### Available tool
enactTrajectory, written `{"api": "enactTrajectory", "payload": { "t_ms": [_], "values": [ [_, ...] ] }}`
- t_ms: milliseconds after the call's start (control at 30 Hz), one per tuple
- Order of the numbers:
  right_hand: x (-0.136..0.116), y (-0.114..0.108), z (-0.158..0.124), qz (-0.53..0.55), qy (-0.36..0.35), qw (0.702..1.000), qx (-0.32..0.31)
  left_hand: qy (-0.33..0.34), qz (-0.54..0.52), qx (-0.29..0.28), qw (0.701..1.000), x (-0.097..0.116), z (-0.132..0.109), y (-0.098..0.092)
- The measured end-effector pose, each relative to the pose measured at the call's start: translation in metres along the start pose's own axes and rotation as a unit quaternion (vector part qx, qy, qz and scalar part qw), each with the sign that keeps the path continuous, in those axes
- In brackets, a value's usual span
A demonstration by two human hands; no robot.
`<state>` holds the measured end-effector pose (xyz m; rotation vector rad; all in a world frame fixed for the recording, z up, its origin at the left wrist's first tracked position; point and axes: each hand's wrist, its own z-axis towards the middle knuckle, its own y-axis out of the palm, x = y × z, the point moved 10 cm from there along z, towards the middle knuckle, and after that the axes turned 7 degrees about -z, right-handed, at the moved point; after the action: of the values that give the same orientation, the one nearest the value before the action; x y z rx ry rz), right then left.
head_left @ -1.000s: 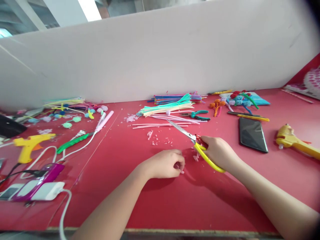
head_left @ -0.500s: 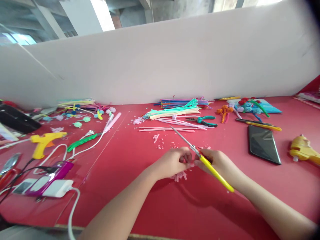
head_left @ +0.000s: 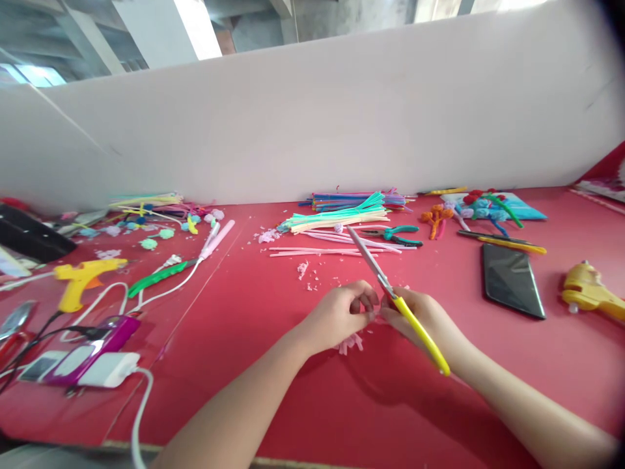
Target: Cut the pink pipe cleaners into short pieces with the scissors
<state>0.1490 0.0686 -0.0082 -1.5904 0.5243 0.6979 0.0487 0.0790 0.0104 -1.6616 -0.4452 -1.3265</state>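
Observation:
Yellow-handled scissors (head_left: 415,326) rest in my right hand (head_left: 430,319), their blades pointing up and to the left, away from me. My left hand (head_left: 342,316) is closed in a pinch, its fingertips almost meeting those of the right hand. Whatever lies between the fingertips is too small to make out. Beneath my left hand is a small heap of cut pink pipe cleaner pieces (head_left: 350,344). Pink fuzz scraps (head_left: 303,268) are scattered on the red table (head_left: 234,339) beyond the hands, and several long pink pipe cleaners (head_left: 322,251) lie farther back.
Bundled pipe cleaners (head_left: 342,218) and teal-handled pliers (head_left: 398,233) lie toward the white partition (head_left: 312,130). On the right are a black phone (head_left: 512,281) and a yellow tool (head_left: 588,286). A yellow glue gun (head_left: 83,280), green cutter (head_left: 159,280) and purple power strip (head_left: 110,335) with cords occupy the left.
The scissors have turned in my right hand, so the blades point more steeply away from me. Both hands stay close together in nearly the same place.

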Motion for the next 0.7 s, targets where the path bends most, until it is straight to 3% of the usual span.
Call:
{"api": "enactTrajectory", "payload": {
  "t_ms": [167,400,700],
  "values": [
    [0.008,-0.005,0.001,-0.002,0.021,1.0,0.005,0.05,0.135,0.038,0.989,0.012,0.001,-0.011],
    [-0.007,0.004,0.001,-0.044,-0.045,0.998,-0.009,0.079,0.117,0.045,0.989,0.018,-0.001,-0.005],
    [-0.005,0.001,0.0,-0.014,-0.011,1.0,-0.004,0.079,0.159,0.023,0.984,0.015,-0.001,0.003]
  ]
}}
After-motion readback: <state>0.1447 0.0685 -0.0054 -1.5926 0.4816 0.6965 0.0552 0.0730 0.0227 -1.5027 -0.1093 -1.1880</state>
